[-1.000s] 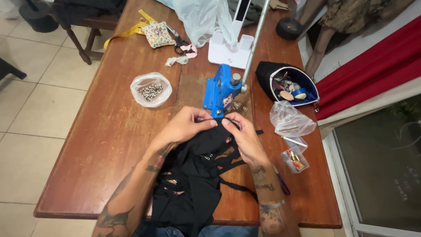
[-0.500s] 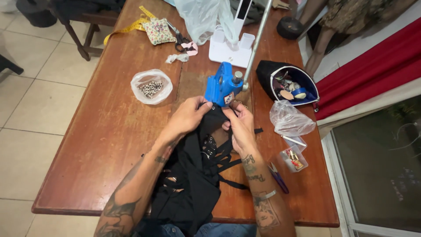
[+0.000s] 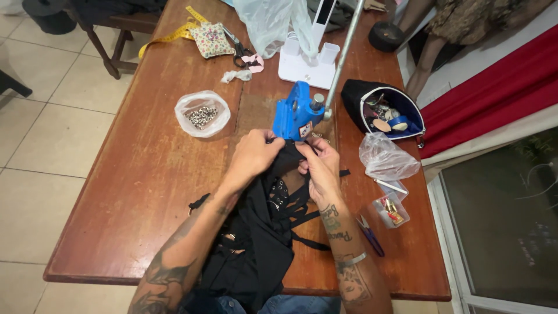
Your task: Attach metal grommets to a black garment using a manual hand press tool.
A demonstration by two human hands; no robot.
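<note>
A black strappy garment (image 3: 261, 232) lies over the near half of the wooden table (image 3: 145, 174) and hangs toward my lap. My left hand (image 3: 256, 154) grips its upper edge. My right hand (image 3: 318, 168) pinches the same edge from the other side. Both hands hold the fabric against the base of a blue hand press (image 3: 297, 113) with a long metal lever (image 3: 343, 55). The fabric between my fingers is partly hidden.
A clear bag of small metal eyelets (image 3: 202, 114) sits left of the press. A black pouch of small parts (image 3: 381, 110), a crumpled plastic bag (image 3: 386, 158), a small clear box (image 3: 392, 210) and purple snips (image 3: 369, 234) lie right. Scissors (image 3: 235, 46), pincushion (image 3: 210, 39), tape measure lie far.
Both hands have carried the garment's edge away from me, up to the blue press. The view has shifted slightly.
</note>
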